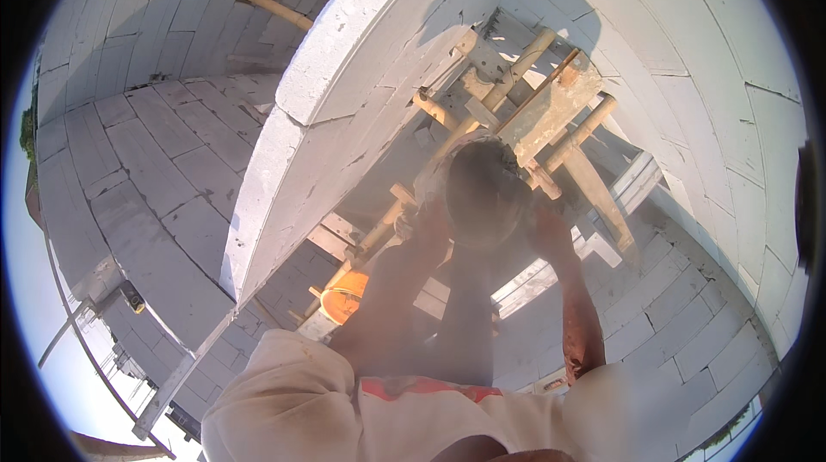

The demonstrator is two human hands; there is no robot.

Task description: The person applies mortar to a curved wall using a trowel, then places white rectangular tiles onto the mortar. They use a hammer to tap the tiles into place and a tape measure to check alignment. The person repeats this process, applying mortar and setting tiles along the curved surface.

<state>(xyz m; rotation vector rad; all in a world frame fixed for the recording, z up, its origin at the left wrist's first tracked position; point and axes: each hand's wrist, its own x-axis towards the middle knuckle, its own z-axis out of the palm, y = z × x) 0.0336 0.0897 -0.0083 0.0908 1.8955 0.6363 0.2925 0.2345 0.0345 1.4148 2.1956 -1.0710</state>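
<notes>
the left hand (433,219) and right hand (548,228) seem to grasp opposite sides of the dark bucket (486,195) between them, fingers hazy; best keep both grips even and mind the smeared plank (555,105) just beyond.

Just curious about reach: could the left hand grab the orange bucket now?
Probably not immediately: the left hand seems occupied at the dark bucket, and the orange bucket sits beyond the left forearm.
</notes>
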